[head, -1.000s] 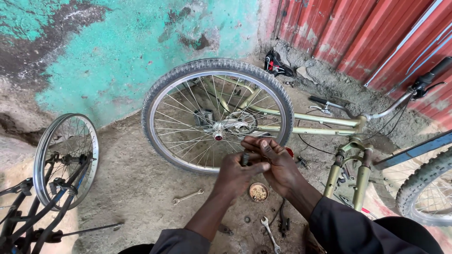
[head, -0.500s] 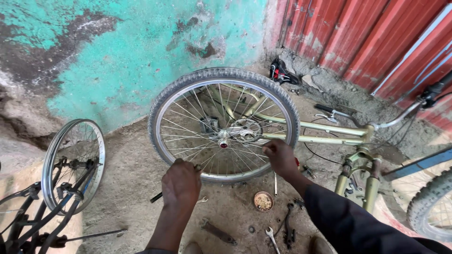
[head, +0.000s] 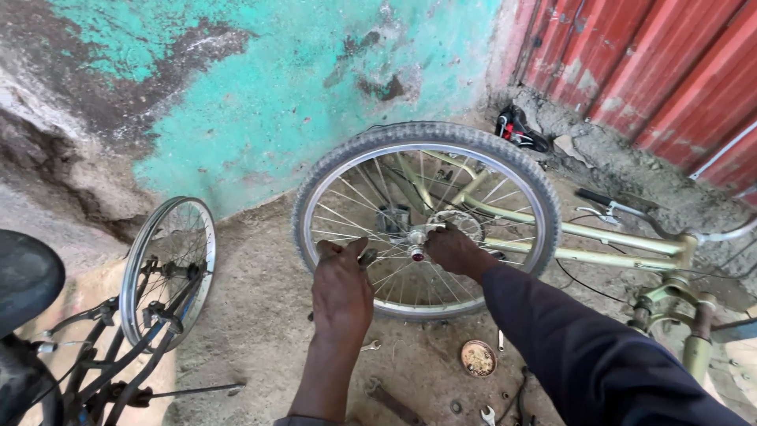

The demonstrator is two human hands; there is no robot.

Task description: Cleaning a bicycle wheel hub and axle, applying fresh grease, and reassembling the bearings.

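While fingers (head: 339,256) clench a tool (head: 367,257), wheel (head: 426,221) stands.

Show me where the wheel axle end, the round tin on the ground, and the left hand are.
wheel axle end (head: 417,254), head view, on the reddish tip at the hub.
round tin (head: 478,357), head view, on its rusty middle.
left hand (head: 341,285), head view, on its back.
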